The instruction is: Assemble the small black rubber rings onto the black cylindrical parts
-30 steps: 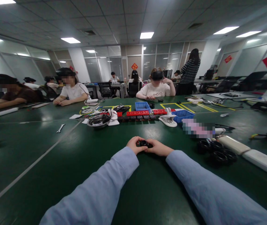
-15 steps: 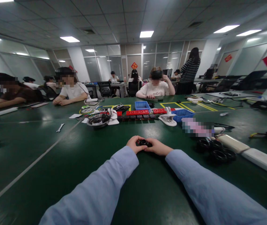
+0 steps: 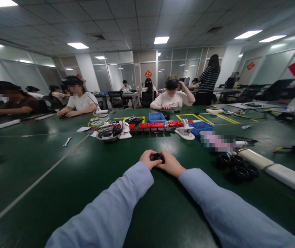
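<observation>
Both hands meet over the green table in front of me, around a small black ring-shaped part [image 3: 157, 156]. My left hand [image 3: 147, 159] closes on its left side, thumb across the near edge. From the right, my right hand [image 3: 171, 163] grips the same part, its fingers curled around the far side. Much of the piece is covered by fingers, so its exact kind is unclear. Several black round parts [image 3: 240, 171] lie in a cluster on the table to the right of my right hand.
Ahead stand a red and black power strip row [image 3: 152, 126], a white clip stand [image 3: 185, 130], blue trays [image 3: 201, 127] and a bowl of cables [image 3: 109, 133]. A wrench [image 3: 67, 141] lies left. A long white bar [image 3: 292, 179] lies right. Other people sit across the table.
My right hand has shifted slightly left and turned around the black part, its wrist now lower. My left hand stays almost in place. The view has tilted slightly.
</observation>
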The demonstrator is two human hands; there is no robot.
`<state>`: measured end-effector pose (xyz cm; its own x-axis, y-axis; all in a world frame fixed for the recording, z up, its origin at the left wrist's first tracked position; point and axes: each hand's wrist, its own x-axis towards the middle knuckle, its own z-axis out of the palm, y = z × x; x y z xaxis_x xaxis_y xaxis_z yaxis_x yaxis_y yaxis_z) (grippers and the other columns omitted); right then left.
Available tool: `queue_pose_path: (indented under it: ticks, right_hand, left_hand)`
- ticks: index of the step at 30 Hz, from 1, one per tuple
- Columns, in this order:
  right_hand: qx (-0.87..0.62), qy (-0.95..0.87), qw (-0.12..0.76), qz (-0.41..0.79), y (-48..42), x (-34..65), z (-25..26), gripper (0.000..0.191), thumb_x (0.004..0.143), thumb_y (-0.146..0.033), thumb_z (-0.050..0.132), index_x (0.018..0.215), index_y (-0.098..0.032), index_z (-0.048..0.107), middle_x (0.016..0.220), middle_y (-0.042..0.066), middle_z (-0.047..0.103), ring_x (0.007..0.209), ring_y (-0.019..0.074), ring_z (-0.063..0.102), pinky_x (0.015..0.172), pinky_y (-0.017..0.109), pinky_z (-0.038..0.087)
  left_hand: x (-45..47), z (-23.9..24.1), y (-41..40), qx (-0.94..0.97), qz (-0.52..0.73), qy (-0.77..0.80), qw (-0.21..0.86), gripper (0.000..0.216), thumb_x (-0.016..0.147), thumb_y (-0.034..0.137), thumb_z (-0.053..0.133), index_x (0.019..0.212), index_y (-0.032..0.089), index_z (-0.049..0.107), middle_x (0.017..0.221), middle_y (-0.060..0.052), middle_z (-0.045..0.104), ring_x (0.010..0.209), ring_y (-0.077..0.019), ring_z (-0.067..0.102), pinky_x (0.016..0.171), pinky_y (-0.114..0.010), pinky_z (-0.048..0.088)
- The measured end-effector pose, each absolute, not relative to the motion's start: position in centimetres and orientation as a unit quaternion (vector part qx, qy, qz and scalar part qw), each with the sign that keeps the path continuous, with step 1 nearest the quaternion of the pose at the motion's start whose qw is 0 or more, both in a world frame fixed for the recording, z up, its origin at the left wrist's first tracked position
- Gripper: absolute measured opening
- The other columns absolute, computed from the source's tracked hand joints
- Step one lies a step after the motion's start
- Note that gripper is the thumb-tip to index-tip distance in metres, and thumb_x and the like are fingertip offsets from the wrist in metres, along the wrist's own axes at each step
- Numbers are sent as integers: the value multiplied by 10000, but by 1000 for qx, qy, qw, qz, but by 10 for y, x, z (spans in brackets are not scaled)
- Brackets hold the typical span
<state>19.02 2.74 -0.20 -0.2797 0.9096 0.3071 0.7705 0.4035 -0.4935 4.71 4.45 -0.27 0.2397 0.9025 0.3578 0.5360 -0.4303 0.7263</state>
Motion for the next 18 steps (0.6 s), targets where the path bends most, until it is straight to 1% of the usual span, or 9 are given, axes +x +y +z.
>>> queue_pose_path:
  ticks: [2, 3, 5, 9, 18]
  right_hand:
    - [-482, -818, 272, 156, 27, 194, 2, 446, 597, -366, 641, 977, -172, 508, 890, 60, 551, 798, 178, 497, 673, 274, 363]
    - [-459, -830, 265, 172, 28, 196, 4, 460, 596, -363, 644, 997, -179, 512, 916, 60, 551, 827, 187, 497, 704, 289, 365]
    - [-427, -846, 247, 201, 30, 201, 7, 424, 614, -343, 635, 990, -177, 535, 920, 57, 560, 843, 193, 498, 728, 304, 369]
    - [-400, -851, 236, 245, 35, 205, 10, 353, 645, -274, 609, 968, -143, 556, 892, 54, 578, 814, 184, 510, 715, 294, 383]
    - [-374, -844, 238, 301, 34, 206, 16, 320, 646, -198, 589, 954, -121, 554, 869, 45, 578, 783, 166, 521, 694, 271, 394]
  left_hand:
    - [43, -5, 49, 763, 376, 451, 272, 329, 530, 283, 699, 804, 144, 581, 683, 8, 503, 621, -116, 461, 593, -240, 399]
    - [41, -6, 51, 765, 373, 440, 286, 328, 532, 284, 699, 806, 145, 583, 673, 10, 505, 616, -114, 459, 586, -237, 396]
    - [39, -8, 54, 763, 374, 429, 305, 332, 532, 285, 700, 809, 144, 584, 667, 11, 509, 609, -110, 456, 576, -232, 391]
    - [40, -10, 55, 756, 377, 432, 316, 359, 527, 305, 701, 823, 141, 582, 679, 6, 517, 607, -108, 455, 570, -230, 387]
    - [41, -15, 56, 753, 380, 433, 317, 365, 525, 315, 700, 821, 139, 580, 670, 10, 507, 578, -94, 432, 538, -218, 370]
